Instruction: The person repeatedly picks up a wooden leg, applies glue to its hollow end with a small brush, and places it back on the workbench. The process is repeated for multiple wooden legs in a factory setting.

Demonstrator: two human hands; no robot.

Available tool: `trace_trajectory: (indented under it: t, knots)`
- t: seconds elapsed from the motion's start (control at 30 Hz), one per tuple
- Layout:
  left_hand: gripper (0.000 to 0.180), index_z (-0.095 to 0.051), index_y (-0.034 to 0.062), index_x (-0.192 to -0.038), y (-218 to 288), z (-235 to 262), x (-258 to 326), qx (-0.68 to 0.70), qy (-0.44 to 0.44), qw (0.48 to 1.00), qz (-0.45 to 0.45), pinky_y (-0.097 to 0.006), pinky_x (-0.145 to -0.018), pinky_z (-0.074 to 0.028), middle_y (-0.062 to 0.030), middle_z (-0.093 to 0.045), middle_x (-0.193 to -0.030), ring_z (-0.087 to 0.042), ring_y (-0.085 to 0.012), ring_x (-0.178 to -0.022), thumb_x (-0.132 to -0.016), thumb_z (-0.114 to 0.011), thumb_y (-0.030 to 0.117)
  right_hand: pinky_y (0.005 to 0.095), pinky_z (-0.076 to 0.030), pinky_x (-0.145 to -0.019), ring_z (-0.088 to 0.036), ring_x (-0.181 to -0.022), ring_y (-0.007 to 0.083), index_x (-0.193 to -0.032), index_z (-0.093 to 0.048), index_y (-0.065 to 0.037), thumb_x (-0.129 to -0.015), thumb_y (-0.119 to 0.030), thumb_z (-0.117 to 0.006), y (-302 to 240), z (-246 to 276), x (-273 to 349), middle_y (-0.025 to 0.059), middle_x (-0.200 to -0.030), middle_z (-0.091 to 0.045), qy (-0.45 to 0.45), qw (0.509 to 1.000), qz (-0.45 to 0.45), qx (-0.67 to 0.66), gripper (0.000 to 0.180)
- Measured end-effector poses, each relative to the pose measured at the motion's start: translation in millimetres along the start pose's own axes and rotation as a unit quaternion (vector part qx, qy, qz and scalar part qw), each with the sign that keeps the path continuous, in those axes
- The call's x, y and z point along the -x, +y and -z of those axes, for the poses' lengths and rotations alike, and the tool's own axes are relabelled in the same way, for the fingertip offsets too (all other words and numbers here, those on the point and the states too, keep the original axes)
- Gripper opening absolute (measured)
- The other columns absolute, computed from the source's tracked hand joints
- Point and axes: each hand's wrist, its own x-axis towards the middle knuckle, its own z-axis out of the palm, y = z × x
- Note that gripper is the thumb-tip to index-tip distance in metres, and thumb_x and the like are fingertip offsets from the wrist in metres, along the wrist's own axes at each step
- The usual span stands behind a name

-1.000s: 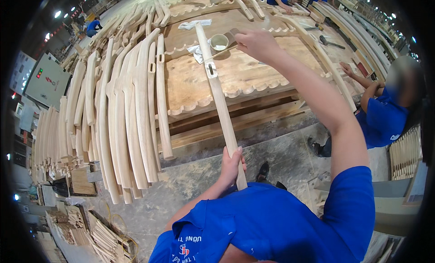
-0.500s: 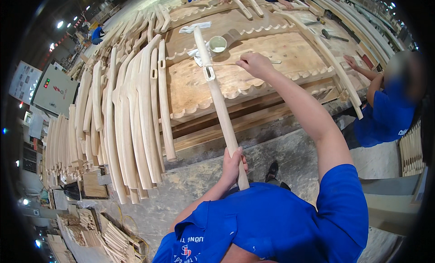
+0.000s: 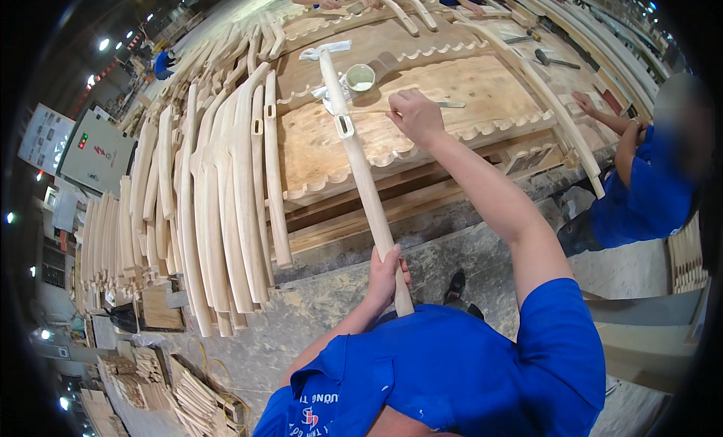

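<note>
A long pale wooden leg [image 3: 363, 177] slants from my waist up over the workbench. My left hand [image 3: 387, 273] is wrapped round its lower part. In its upper part is an oblong slot [image 3: 344, 126]. Just right of that slot, my right hand [image 3: 416, 117] is closed on a thin stick [image 3: 369, 112], whose tip meets the leg near the slot. Beyond my right hand shows a flat narrow blade [image 3: 452, 104]; whether it joins the stick is hidden. A round cup [image 3: 360, 77] with white stuff inside stands beside the leg, near a white cloth [image 3: 324, 93].
Many curved wooden legs [image 3: 241, 181] lie stacked at the left. The plywood bench [image 3: 482, 83] carries scalloped strips [image 3: 467, 136] and a hammer [image 3: 556, 59]. A co-worker in blue [image 3: 640, 188] stands at the right; other workers' hands show at the far side. A control cabinet [image 3: 94, 151] stands left.
My right hand has moved slightly down and left with the stick, closer to the leg. The left hand keeps its hold. The view has shifted a little.
</note>
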Motion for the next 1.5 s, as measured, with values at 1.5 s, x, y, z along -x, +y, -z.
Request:
trace_trajectory:
  t: [1.5]
  knots:
    - [0.027,-0.034,0.0115,-0.102,4.9,4.6,1.5,0.007,-0.017,1.000,0.012,-0.029,-0.040,-0.044,-0.0069,-0.049,-0.069,-0.050,-0.0157,-0.045,-0.092,-0.051,0.030,0.0379,-0.049,-0.065,-0.058,-0.078,0.0248,-0.081,-0.061,-0.013,-0.083,-0.020,-0.058,1.8,-2.4,-2.6,0.0031,-0.076,-0.059,-0.039,0.999,-0.013,-0.019,0.008]
